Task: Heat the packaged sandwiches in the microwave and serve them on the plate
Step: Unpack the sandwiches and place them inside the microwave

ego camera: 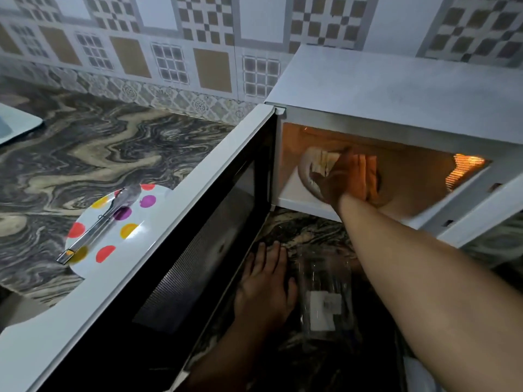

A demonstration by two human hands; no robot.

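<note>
The microwave (396, 89) stood on the counter (85, 142) against the tiled wall (169, 38), its door (175, 250) swung open to the left. Left of the door lay a plate (124, 244) with tongs (99, 224) on it. A sandwich (321, 164) sat inside the microwave; a clear packet (325, 292) lay before it.

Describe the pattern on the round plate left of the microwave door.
White round plate with red, yellow and purple dots; the head view shows it.

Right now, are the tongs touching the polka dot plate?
Touching. The head view shows the metal tongs lying diagonally across the polka dot plate, resting on its surface, with the handle end sticking out past the rim over the countertop.
</note>
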